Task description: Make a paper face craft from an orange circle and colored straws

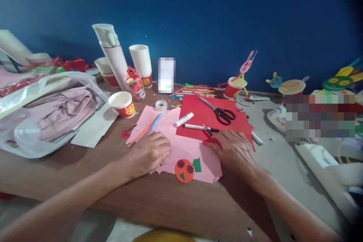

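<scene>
On the wooden table (170, 204): craft supplies are lying spread out before a blue wall, with the paper sheets nearest the person so that both hands are reaching them easily.
Plastic bag (17, 136): it is slumping at the left edge with folded pinkish cloth inside, well apart from the paper.
Pink sheet (184, 147): it is lying flat between the two hands, its far corner running under the red sheet.
Red sheet (204, 115): it is overlapping the pink one and carrying the loose tools, which are probably also weighing it down.
Left hand (149, 153): it is resting knuckles-up on the pink sheet's left part, fingers bent with the tips pressing down and gripping nothing visible, seemingly pinning the paper in place.
Right hand (234, 149): it is lying palm-down on the near edge of the red sheet, fingers stretched forward.
Thin dark tool (214, 138): it is poking out at the right fingertips; I cannot tell whether the fingers are pinching it or only touching it.
Scissors (219, 111): they are lying closed on the red sheet, beyond the right hand.
Marker (200, 127): it is lying just past the right fingertips.
Paper circle (184, 170): red, with dark spots and a green triangle, it is sitting on the pink sheet's near edge between the hands.
</scene>
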`<state>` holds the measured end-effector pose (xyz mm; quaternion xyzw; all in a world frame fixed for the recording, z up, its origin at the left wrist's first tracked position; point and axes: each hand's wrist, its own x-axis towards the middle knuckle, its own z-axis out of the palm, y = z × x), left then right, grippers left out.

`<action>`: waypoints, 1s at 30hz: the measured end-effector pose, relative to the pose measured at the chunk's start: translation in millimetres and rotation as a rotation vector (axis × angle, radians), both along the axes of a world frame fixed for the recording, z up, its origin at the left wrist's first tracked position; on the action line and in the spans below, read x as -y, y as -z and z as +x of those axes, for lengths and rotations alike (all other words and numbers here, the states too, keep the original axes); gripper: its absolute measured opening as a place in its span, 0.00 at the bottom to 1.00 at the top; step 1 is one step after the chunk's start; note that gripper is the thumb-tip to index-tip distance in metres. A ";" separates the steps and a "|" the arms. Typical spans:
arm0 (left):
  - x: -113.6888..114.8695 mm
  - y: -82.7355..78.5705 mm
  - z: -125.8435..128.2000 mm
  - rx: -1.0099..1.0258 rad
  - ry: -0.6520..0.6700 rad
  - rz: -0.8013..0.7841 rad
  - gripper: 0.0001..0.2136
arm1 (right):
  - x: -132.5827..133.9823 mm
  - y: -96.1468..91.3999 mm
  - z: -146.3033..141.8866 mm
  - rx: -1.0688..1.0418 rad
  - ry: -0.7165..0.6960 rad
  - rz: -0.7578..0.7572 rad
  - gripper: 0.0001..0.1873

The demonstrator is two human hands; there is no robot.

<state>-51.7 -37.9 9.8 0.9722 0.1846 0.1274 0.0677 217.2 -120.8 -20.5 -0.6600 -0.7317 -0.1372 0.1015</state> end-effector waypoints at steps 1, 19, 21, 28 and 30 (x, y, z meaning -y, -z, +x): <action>-11.3 -4.6 0.2 0.014 -0.028 0.011 0.13 | -2.9 0.0 -4.1 -0.003 -0.051 0.002 0.12; -128.7 -13.5 83.4 -0.193 -0.477 -0.359 0.08 | -16.8 8.5 -50.8 -0.179 -0.439 0.091 0.08; -131.2 -9.9 87.4 -0.222 -0.487 -0.350 0.07 | -12.5 13.2 -55.1 -0.177 -0.494 0.057 0.07; -129.8 -2.4 94.3 -0.269 -0.532 -0.280 0.08 | -14.1 21.8 -49.2 -0.130 -0.448 0.100 0.07; -127.5 -3.1 94.1 -0.271 -0.542 -0.270 0.08 | -13.4 20.8 -48.6 -0.119 -0.426 0.099 0.07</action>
